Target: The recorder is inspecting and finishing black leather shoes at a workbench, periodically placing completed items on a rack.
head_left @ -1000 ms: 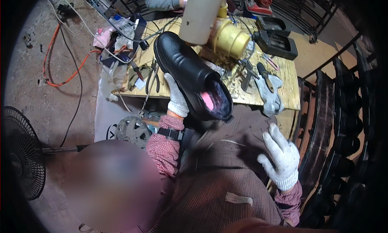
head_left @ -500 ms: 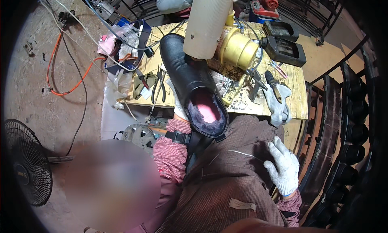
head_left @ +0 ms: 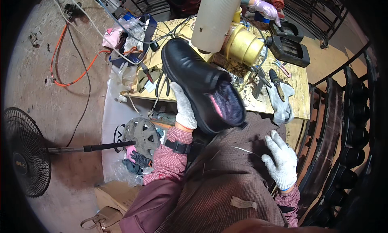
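A black slip-on shoe with dark fuzzy lining and a pink insole is tilted over the front of the worktable, its toe pointing away and its opening turned to the right. My left hand, in a white knit glove, grips the shoe from its left side and underneath; some fingers are hidden behind it. In a matching glove, my right hand rests on the brown checked cloth over my lap. Its fingers are spread, with nothing in them. A thin pale strand lies beside it.
Above the shoe hangs a pale cylinder, next to a yellow round part. The wooden table bears pliers, a brush on a white glove, and black trays. Another person's purple-gloved hand is beyond. A fan stands left.
The shoe has rolled so its opening faces right, and more of my left hand shows. My right hand stays on my lap. Another person's gloved hand has appeared near the trays.
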A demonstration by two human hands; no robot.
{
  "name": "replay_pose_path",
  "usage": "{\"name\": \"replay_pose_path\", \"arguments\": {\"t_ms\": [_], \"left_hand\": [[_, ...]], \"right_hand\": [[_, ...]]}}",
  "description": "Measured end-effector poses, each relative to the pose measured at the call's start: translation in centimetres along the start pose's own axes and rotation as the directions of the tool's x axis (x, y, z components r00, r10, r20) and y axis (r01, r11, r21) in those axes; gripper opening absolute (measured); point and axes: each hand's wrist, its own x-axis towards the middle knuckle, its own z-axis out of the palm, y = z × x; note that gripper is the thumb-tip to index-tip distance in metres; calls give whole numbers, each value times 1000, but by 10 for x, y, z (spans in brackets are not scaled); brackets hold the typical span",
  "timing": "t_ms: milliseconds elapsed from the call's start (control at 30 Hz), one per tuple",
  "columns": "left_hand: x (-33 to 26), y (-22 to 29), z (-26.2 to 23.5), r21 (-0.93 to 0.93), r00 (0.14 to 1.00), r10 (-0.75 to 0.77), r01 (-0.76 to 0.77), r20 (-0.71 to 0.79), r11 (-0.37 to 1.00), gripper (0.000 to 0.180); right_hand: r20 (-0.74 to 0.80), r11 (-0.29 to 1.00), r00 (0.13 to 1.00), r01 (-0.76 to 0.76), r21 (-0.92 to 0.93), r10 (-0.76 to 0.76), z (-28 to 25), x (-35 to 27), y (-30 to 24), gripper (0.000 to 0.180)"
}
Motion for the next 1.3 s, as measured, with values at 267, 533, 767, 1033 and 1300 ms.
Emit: {"name": "replay_pose_path", "arguments": {"t_ms": [267, 533, 767, 1033, 1300], "left_hand": [[1, 12, 21, 160, 999, -1, 9, -47, 987, 78], [38, 44, 27, 353, 856, 443, -341, -267, 871, 72], [54, 64, 70, 369, 794, 597, -525, -112, 767, 105], [33, 54, 37, 179, 916, 394, -375, -81, 909, 93], [-3, 19, 31, 571, 779, 588, -385, -221, 725, 65]], "right_hand": [[16, 999, 999, -49, -3, 49, 5, -3, 7, 58], [6, 998, 998, -62, -7, 62, 7, -6, 21, 59], [22, 992, 996, 88, -95, -87, 0, 33, 24, 61], [-124, 908, 901, 405, -109, -417, 10, 122, -23, 59], [-271, 698, 646, 685, -206, -714, 35, 176, -63, 35]]}}
